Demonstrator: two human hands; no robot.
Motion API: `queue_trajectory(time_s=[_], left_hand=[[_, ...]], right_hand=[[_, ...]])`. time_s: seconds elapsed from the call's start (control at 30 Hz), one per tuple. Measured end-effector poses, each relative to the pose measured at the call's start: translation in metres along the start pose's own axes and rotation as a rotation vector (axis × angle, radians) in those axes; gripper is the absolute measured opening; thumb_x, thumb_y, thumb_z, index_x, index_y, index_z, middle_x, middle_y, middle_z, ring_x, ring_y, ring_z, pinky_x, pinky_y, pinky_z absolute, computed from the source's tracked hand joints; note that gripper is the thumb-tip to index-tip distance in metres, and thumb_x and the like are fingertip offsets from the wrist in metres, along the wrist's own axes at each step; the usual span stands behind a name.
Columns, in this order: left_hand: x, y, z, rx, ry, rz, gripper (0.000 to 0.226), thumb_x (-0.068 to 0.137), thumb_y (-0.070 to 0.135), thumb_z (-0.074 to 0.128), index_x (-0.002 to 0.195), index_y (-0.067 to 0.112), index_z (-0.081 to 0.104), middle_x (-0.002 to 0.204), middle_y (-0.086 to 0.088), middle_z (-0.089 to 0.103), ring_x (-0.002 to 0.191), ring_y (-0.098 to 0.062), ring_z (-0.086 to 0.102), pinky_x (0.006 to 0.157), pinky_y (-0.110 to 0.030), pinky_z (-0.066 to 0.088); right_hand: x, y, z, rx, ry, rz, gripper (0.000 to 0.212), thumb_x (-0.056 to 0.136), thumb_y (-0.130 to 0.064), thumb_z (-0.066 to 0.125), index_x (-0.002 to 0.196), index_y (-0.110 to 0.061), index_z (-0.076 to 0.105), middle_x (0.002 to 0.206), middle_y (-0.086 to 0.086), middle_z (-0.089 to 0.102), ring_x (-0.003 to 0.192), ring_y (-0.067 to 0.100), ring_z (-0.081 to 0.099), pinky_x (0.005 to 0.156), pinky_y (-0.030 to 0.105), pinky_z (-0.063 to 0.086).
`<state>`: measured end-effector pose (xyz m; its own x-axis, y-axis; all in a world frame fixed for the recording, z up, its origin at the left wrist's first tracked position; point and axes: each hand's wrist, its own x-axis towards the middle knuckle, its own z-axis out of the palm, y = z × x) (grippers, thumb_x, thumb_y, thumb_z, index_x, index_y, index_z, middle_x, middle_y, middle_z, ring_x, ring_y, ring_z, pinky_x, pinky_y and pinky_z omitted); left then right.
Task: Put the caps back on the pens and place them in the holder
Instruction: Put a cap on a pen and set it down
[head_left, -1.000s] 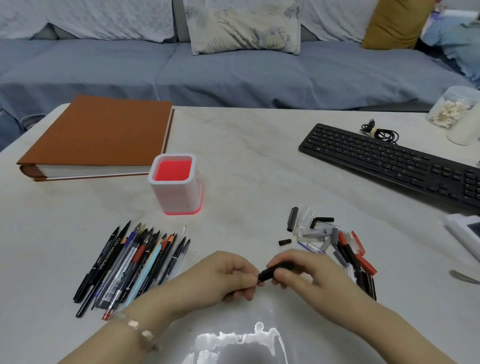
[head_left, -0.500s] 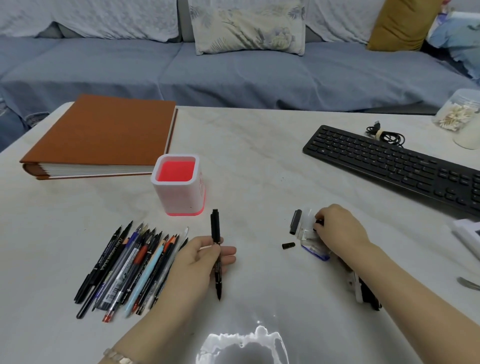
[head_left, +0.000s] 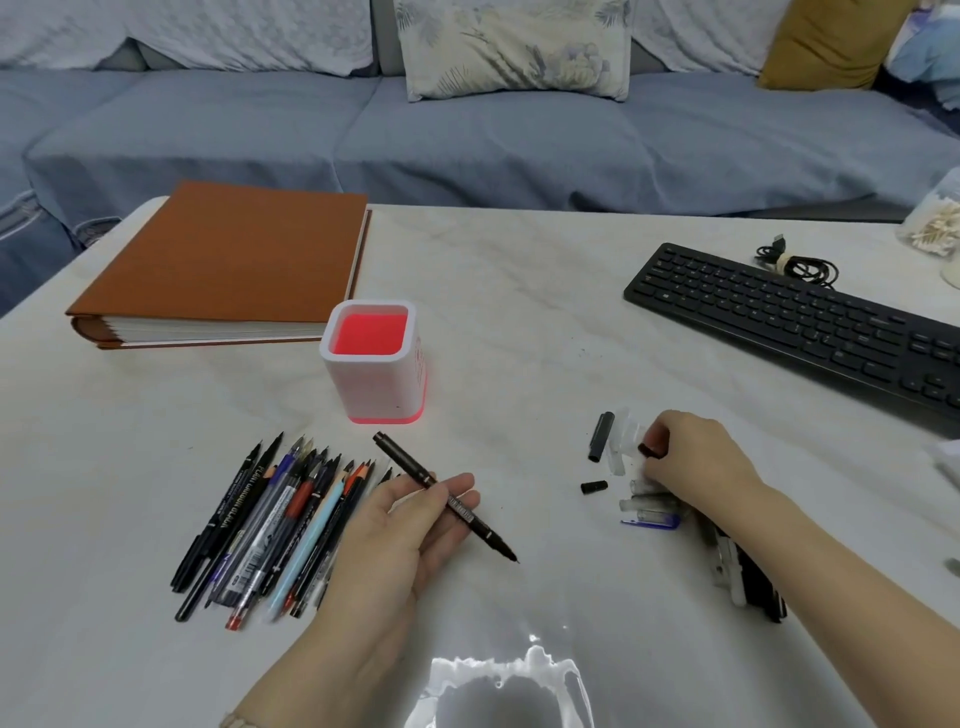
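Black pen (head_left: 405, 460), one, bare tip pointing toward the person, sits gripped between thumb and fingers of the left hand (head_left: 400, 530), near the single holder (head_left: 371, 384). Right hand (head_left: 696, 457) pinches one black cap (head_left: 649, 450) at the scattered caps (head_left: 649, 506). Bundled pens (head_left: 280, 519) lie left, overlapping, count unclear. One keyboard (head_left: 795, 322) lies at far right.

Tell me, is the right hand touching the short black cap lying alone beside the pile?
Apart. The head view shows bare table between the right hand and the short black cap.
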<state>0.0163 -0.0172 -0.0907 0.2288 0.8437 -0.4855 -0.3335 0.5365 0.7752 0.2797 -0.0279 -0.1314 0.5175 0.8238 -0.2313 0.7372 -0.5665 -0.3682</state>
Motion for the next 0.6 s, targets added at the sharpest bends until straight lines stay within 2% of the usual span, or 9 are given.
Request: queue_trajectory(time_s=[0.1,0.17,0.27,0.37,0.5,0.6], left_hand=[[-0.002,0.002,0.0,-0.086,-0.011,0.003,0.016,0.088,0.002,0.047,0.096,0.013,0.054,0.085,-0.004,0.076,0.072,-0.013,0.072,0.057,-0.02,0.058],[-0.003,0.003,0.002,-0.15,-0.025,-0.01,0.019,0.089,0.0,0.045,0.099,0.014,0.055,0.079,-0.004,0.076,0.073,-0.015,0.072,0.064,-0.023,0.059],[-0.004,0.003,0.006,-0.234,-0.021,-0.031,0.016,0.089,-0.002,0.043,0.093,0.01,0.053,0.076,-0.008,0.075,0.073,-0.018,0.073,0.068,-0.028,0.059],[-0.006,0.001,0.01,-0.268,-0.012,-0.035,0.015,0.089,-0.003,0.044,0.087,0.009,0.052,0.075,-0.01,0.075,0.074,-0.019,0.073,0.067,-0.029,0.059],[-0.009,-0.001,0.014,-0.269,-0.001,-0.018,0.014,0.089,-0.003,0.044,0.087,0.01,0.051,0.074,-0.009,0.075,0.075,-0.019,0.073,0.068,-0.029,0.059],[-0.012,-0.002,0.015,-0.256,0.01,-0.001,0.014,0.088,-0.003,0.045,0.089,0.01,0.051,0.075,-0.009,0.075,0.077,-0.019,0.072,0.069,-0.028,0.059]], right_hand=[[-0.012,-0.002,-0.003,0.126,0.054,-0.042,0.031,0.075,-0.008,0.059,0.106,-0.014,0.059,0.093,0.004,0.059,0.084,0.021,0.052,0.07,0.027,0.039],[-0.03,-0.008,-0.008,0.241,0.12,-0.109,0.034,0.077,-0.005,0.058,0.109,-0.017,0.062,0.086,0.003,0.056,0.079,0.018,0.05,0.07,0.025,0.037],[-0.068,-0.022,-0.015,0.561,0.092,-0.116,0.024,0.077,0.0,0.061,0.086,-0.021,0.069,0.074,0.001,0.06,0.067,0.013,0.055,0.063,0.015,0.045],[-0.098,-0.033,-0.013,0.921,0.025,-0.052,0.022,0.072,0.004,0.07,0.073,-0.018,0.069,0.056,0.002,0.068,0.056,0.008,0.062,0.058,0.009,0.05],[-0.122,-0.047,-0.006,1.207,0.001,0.03,0.017,0.07,0.007,0.069,0.071,-0.01,0.066,0.056,0.005,0.07,0.055,0.012,0.065,0.058,0.013,0.054],[-0.131,-0.055,-0.006,1.262,-0.002,0.017,0.019,0.069,0.01,0.069,0.072,-0.009,0.067,0.059,0.007,0.071,0.057,0.013,0.067,0.058,0.015,0.055]])
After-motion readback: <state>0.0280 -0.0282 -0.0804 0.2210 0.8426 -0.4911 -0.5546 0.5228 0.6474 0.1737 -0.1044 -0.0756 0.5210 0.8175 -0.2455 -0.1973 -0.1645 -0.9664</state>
